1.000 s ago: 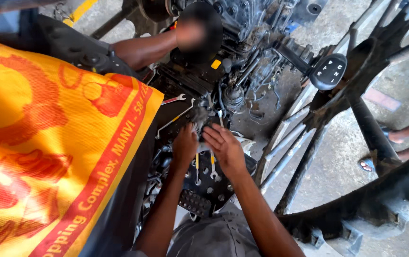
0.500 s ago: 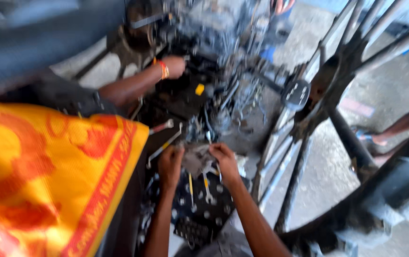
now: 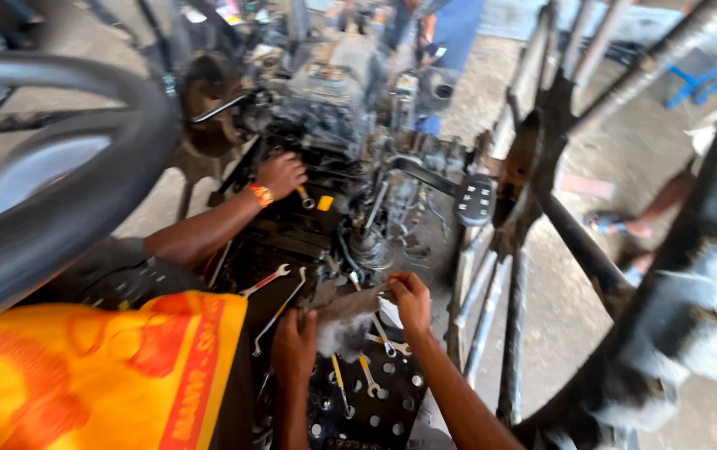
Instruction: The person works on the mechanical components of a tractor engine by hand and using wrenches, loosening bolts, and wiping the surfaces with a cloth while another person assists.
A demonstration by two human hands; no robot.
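My left hand point(image 3: 294, 343) and my right hand point(image 3: 409, 300) rest side by side on a greasy grey part point(image 3: 350, 307) at the foot of a stripped tractor engine point(image 3: 329, 108). Both hands have their fingers curled onto that part; the grip itself is blurred. Below them lies a black perforated footplate point(image 3: 358, 408) with several small spanners point(image 3: 367, 367) on it. A co-worker's hand point(image 3: 279, 173) with an orange wristband reaches in from the left and holds a tool against the engine.
An orange printed cloth point(image 3: 83, 375) fills the lower left. A black steering wheel point(image 3: 67, 192) curves across the upper left. Two long spanners point(image 3: 271, 287) lie on the dark housing. A black iron cage wheel point(image 3: 559, 217) stands right, with a person's sandalled foot point(image 3: 617, 223) beyond it.
The camera has tilted up and the steering wheel has come into view. My hands have stayed on the grey part. The co-worker's hand remains on the engine.
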